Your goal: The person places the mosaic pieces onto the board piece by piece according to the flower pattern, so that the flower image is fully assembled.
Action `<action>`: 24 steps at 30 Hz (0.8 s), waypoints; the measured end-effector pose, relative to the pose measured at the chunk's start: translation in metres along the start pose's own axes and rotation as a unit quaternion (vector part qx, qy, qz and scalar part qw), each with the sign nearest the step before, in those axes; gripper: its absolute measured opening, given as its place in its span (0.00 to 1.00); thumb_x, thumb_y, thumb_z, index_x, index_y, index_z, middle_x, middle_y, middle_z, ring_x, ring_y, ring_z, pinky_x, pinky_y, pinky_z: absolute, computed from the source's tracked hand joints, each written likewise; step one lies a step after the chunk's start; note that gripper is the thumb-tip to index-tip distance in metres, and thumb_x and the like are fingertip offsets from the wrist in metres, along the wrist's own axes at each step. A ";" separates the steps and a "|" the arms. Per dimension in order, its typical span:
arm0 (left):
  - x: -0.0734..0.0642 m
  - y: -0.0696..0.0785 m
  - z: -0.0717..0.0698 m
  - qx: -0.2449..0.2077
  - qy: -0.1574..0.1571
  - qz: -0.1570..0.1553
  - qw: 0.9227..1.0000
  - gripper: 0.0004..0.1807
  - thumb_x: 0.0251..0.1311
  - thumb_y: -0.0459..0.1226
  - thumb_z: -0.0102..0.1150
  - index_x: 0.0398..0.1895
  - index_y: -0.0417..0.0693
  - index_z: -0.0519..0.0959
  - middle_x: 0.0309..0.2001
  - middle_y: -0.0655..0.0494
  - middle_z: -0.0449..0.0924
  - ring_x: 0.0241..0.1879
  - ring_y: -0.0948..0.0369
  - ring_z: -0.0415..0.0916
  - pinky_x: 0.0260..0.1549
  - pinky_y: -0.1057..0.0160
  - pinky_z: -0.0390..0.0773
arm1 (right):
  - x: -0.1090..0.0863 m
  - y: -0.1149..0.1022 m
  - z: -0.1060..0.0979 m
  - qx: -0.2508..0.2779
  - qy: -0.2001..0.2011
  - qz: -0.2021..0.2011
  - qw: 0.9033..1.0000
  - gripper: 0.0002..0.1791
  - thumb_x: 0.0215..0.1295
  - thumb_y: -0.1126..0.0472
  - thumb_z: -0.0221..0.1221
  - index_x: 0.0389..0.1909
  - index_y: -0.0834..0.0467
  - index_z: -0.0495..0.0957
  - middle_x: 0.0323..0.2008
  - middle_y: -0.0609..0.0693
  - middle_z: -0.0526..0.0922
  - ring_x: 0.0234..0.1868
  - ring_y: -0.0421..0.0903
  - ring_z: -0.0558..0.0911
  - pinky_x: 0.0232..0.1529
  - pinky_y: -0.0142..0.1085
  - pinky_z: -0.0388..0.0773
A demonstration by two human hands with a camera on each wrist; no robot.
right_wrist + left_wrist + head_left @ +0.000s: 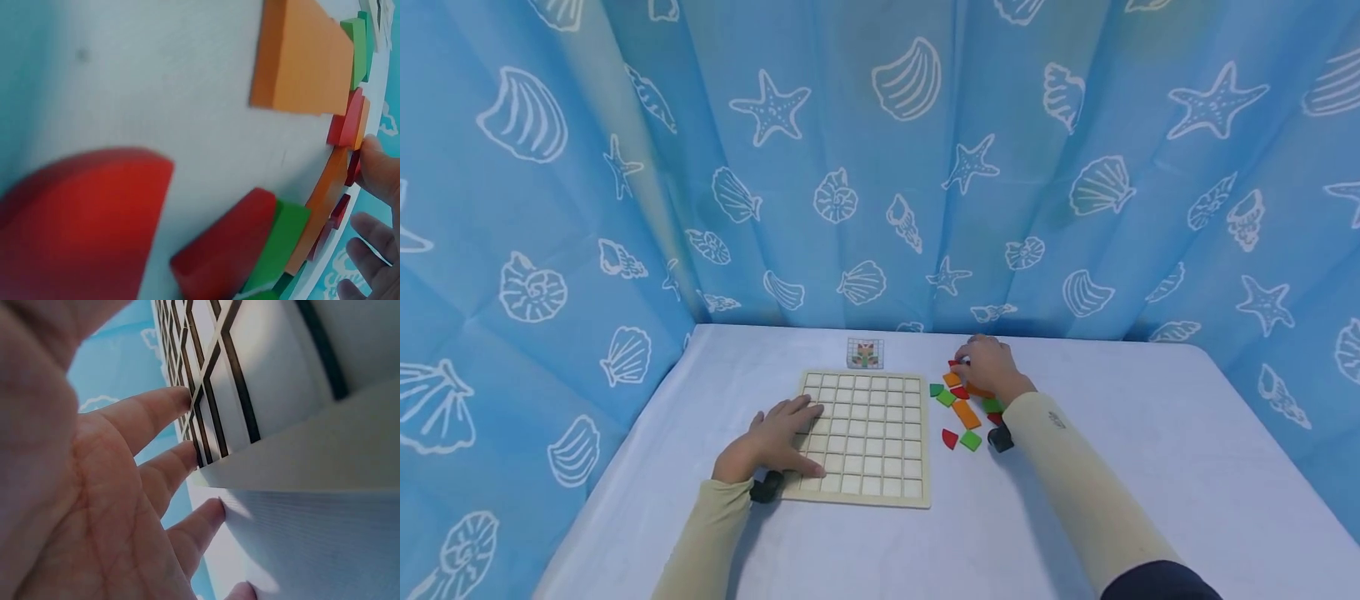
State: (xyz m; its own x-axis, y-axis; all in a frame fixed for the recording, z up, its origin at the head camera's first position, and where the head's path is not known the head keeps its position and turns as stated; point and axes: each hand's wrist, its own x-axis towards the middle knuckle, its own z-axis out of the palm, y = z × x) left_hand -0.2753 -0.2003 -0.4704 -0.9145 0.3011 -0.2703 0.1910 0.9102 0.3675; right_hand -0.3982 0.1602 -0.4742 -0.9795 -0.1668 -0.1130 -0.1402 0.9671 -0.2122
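Observation:
My left hand rests with spread, straight fingers on the left side of a pale wooden grid board. In the left wrist view, two fingertips meet the board's side rim, while the lower fingers reach past it toward the cloth. At the far end of a cluster of coloured blocks, my right hand reaches in from the right. Thumb and fingers stand apart in the right wrist view, the thumb tip right at a dark red block. An orange block and a red quarter-round block lie nearer that camera.
Behind the board lies a small pattern card. Loose pieces between board and right arm include a long orange block, a green square and a red quarter-round. A blue shell-print curtain hangs behind the white-covered table.

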 end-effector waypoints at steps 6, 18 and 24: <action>-0.001 0.004 -0.004 -0.001 0.001 -0.001 1.000 0.58 0.40 0.60 0.77 0.75 0.53 0.60 0.78 0.46 0.51 0.77 0.41 0.46 0.68 0.28 0.44 | 0.001 -0.002 -0.004 0.078 -0.008 0.028 0.997 0.19 0.68 0.52 0.62 0.55 0.57 0.81 0.55 0.57 0.79 0.55 0.55 0.73 0.60 0.51 0.74; 0.002 0.000 -0.002 -0.002 0.000 0.002 1.000 0.58 0.40 0.60 0.77 0.76 0.53 0.60 0.78 0.46 0.51 0.77 0.41 0.45 0.69 0.28 0.44 | 0.000 -0.009 -0.005 0.171 -0.048 0.052 0.983 0.20 0.64 0.58 0.66 0.56 0.58 0.79 0.56 0.57 0.78 0.54 0.54 0.75 0.54 0.45 0.81; -0.001 0.000 0.002 -0.005 -0.001 0.009 1.000 0.58 0.41 0.59 0.77 0.76 0.53 0.60 0.78 0.46 0.51 0.77 0.41 0.45 0.68 0.28 0.43 | 0.004 -0.007 0.002 0.201 -0.062 0.075 0.975 0.21 0.62 0.60 0.67 0.55 0.58 0.78 0.52 0.57 0.79 0.51 0.53 0.76 0.48 0.42 0.83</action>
State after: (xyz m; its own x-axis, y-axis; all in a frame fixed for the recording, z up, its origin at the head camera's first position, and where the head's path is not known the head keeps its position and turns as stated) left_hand -0.2738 -0.2005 -0.4718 -0.9101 0.3178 -0.2659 0.2037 0.9020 0.3807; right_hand -0.4004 0.1525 -0.4749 -0.9558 -0.0751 -0.2844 0.0968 0.8327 -0.5452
